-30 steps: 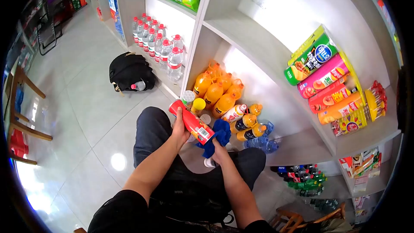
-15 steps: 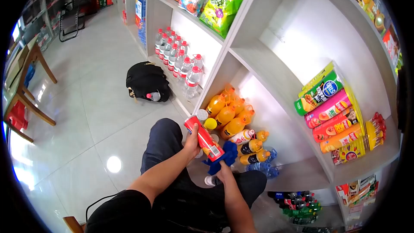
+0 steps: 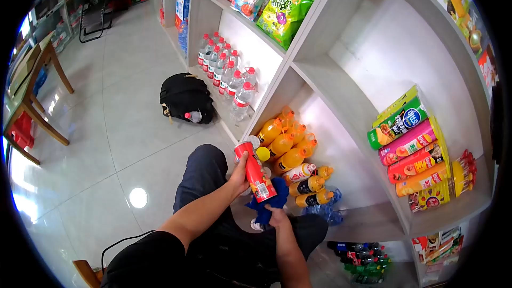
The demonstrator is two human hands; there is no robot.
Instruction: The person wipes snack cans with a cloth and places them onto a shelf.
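My left hand (image 3: pixel 240 174) is wrapped round the upper part of a red chip canister (image 3: pixel 252 173), which tilts with its lower end toward my right hand. My right hand (image 3: pixel 278 216) grips a dark blue cloth (image 3: pixel 273 200) beside the lower end of the canister. The yellow lid (image 3: pixel 262 153) of another container shows just right of the canister's top. Orange drink bottles (image 3: pixel 290 158) stand on the low shelf behind.
A black backpack (image 3: pixel 186 97) lies on the floor with a small bottle on it. Water bottles (image 3: pixel 242 97) line the left shelf. Upright canisters (image 3: pixel 397 122) stand on the right shelf (image 3: pixel 341 82). A wooden table (image 3: pixel 53 66) is at far left, with stacked drinks (image 3: pixel 368 261) below right.
The canister has turned a little more upright and its lower end has shifted left. My right hand and the cloth have moved slightly down. The camera view has shifted slightly.
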